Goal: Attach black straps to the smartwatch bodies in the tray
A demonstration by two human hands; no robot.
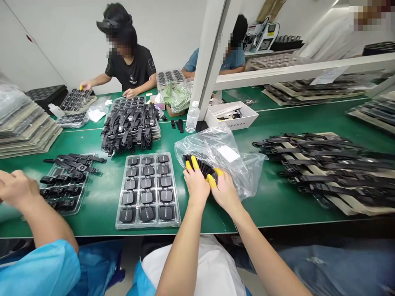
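Note:
My left hand (196, 181) and my right hand (224, 187) are close together at the front of the green table, with yellow covers on some fingertips. Both are closed on a row of black strips (202, 166) packed side by side at the mouth of a clear plastic bag (212, 144). The bag lies crumpled behind and to the right of my hands, with a white label (228, 153) on it. Left of my hands sits a clear tray (148, 225) holding several black square pieces in three columns. Parts of the strips are hidden by my fingers.
A co-worker's arm (40, 209) is at the left, beside a tray of black straps (66, 191). Behind are stacked strapped devices (129, 127), a clear bottle (192, 117) and a white box (231, 119). More straps (324, 164) lie right. Another person (129, 65) sits across the table.

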